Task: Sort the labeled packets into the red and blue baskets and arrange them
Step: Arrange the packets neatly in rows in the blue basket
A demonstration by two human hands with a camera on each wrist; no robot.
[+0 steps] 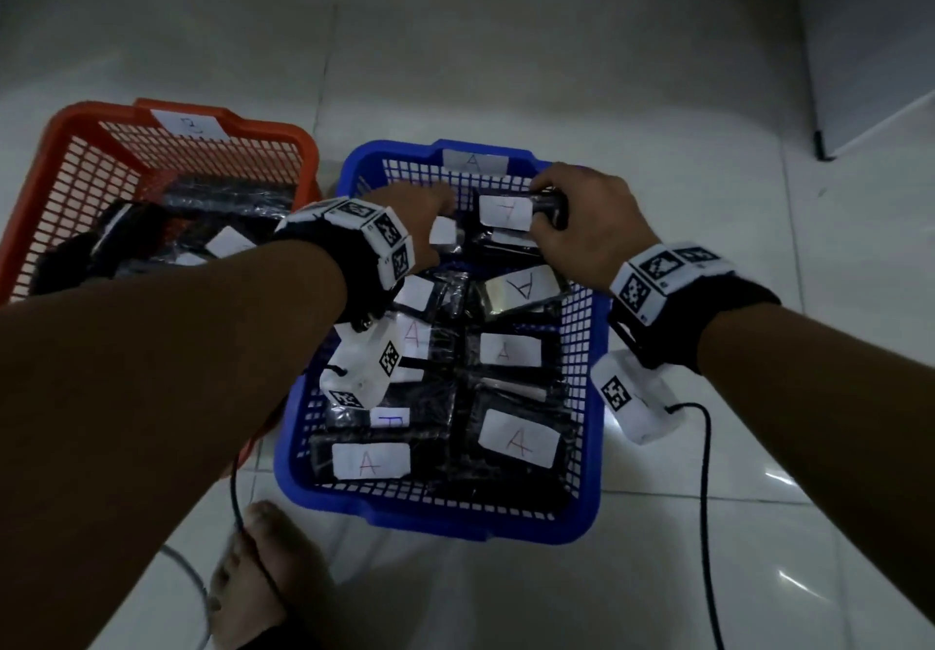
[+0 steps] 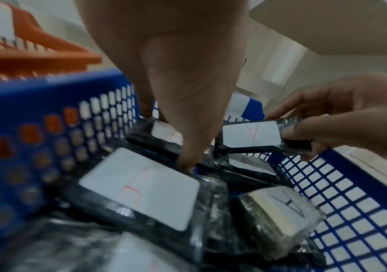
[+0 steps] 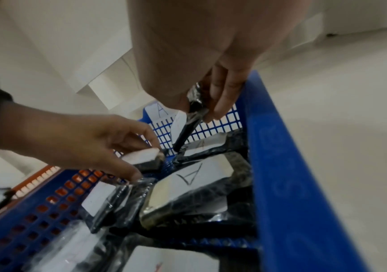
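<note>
Head view: blue basket (image 1: 582,325) tagged A, packed with black packets bearing white A labels, beside red basket (image 1: 66,163) holding its own dark packets. Right hand (image 1: 577,224) pinching a held packet (image 1: 506,212) by its end above the far row; left hand (image 1: 420,224) reaching into the far left corner, fingers curled down onto a corner packet (image 1: 444,232).

Left wrist view: left fingertips (image 2: 187,163) dug down between packets, grip on anything hidden, so cannot tell. Held packet (image 2: 253,136) level, label up, between thumb and fingers of the right hand (image 2: 341,119).

Right wrist view: held packet (image 3: 193,114) pinched edge-on near the blue rim (image 3: 281,165).

Best done by clearing a gap with the left, then lowering flat, label up, square to the neighbours.
</note>
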